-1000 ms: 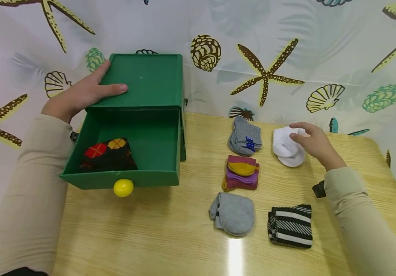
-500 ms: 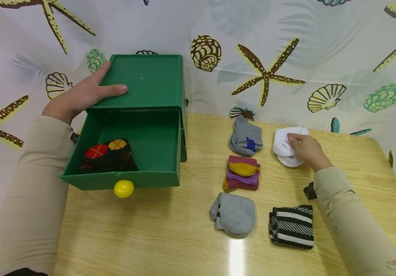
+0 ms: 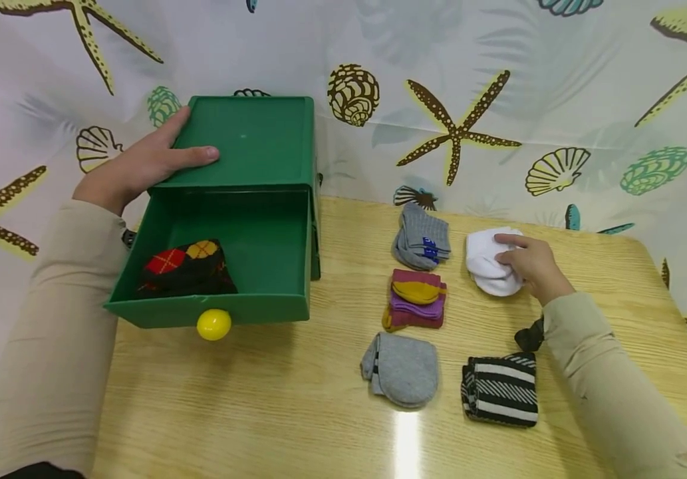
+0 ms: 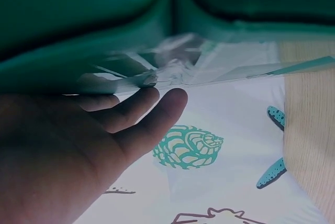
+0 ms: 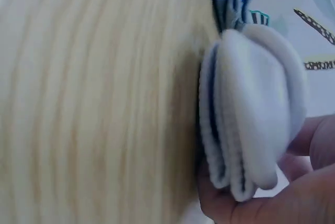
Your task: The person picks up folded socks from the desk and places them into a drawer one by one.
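Note:
My right hand (image 3: 531, 263) pinches a folded pair of white socks (image 3: 489, 256) at its right side, on the far right of the table. In the right wrist view the socks' folded layers (image 5: 251, 109) stand on edge between thumb and fingers. My left hand (image 3: 145, 159) rests on a green drawer box (image 3: 244, 140), thumb on the lid. Its other fingers lie straight along the box's left side, as the left wrist view shows. The drawer (image 3: 271, 307), with a yellow knob (image 3: 214, 324), is pulled out. Dark argyle socks (image 3: 187, 269) lie inside at its left.
Folded grey ribbed socks (image 3: 423, 236), maroon-and-mustard socks (image 3: 417, 299) and plain grey socks (image 3: 408, 369) form a column right of the drawer. Black-and-white striped socks (image 3: 501, 391) lie near my right forearm. A seashell-print cloth (image 3: 373, 40) hangs behind the table (image 3: 247, 406).
My right hand has come down from above the white socks and taken hold of their right side; the socks have shifted slightly. My left hand and the drawer stay in place.

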The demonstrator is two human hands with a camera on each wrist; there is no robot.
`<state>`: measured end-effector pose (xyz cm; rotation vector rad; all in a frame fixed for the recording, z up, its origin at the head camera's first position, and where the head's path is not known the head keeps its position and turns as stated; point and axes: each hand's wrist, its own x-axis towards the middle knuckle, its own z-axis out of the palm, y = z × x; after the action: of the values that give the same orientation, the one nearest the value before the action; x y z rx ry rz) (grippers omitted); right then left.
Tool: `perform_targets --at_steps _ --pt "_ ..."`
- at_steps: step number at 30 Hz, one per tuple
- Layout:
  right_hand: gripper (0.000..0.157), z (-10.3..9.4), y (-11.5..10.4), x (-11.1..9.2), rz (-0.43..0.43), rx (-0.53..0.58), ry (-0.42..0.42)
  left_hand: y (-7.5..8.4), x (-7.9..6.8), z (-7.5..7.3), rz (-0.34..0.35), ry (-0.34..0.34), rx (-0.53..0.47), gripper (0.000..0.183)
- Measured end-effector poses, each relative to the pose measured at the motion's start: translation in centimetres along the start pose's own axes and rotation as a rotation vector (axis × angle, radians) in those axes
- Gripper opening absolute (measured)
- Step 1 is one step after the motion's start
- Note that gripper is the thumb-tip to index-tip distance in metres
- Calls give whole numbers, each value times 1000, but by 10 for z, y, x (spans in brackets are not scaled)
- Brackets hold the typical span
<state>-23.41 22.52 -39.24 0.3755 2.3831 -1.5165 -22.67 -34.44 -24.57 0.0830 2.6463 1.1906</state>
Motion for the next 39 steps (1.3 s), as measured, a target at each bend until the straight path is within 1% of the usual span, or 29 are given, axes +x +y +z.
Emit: perform_targets --at_steps 3,5,6,11,14,16,17,18,20,22,25,28,31,34,37,39 --pt "58 -3 -1 -2 82 87 8 0 1 0 -8 -3 2 99" --pt "61 -7 -3 -2 109 109 -13 0 1 1 -8 -4 4 99" --pt "62 -10 -4 -3 119 118 -38 0 1 1 -9 -5 4 99" --pt "64 -19 -6 -5 160 187 -235 -2 0 2 2 -8 1 100" --pt "61 -19 -1 -6 148 218 -348 -3 0 2 16 -5 4 99" --pt "57 -16 3 -7 108 218 -385 -4 0 1 24 -4 6 99" --pt "54 -14 3 -8 88 219 -389 -5 0 1 24 -3 6 99" --pt "52 -12 1 -11 62 221 -387 -5 0 0 23 -4 3 99" --pt "47 -7 -5 -17 13 220 -358 -7 0 -1 19 -7 -2 99" --pt "43 -3 -16 -27 -48 219 -333 -7 0 -2 19 -8 -5 99" --pt "37 6 -38 -46 -149 258 -313 -6 0 -3 16 -3 -2 99" --pt "31 19 -65 -70 -266 338 -341 -5 -1 -3 24 4 5 99" --pt "27 35 -91 -96 -364 421 -410 -3 0 -2 25 7 4 100" --pt "29 57 -115 -121 -427 471 -517 -3 1 -2 26 8 -2 100" --pt "30 81 -136 -142 -440 497 -650 -3 2 -1 28 9 -10 101" --pt "29 99 -149 -152 -420 495 -722 -3 2 -1 31 11 -9 101"
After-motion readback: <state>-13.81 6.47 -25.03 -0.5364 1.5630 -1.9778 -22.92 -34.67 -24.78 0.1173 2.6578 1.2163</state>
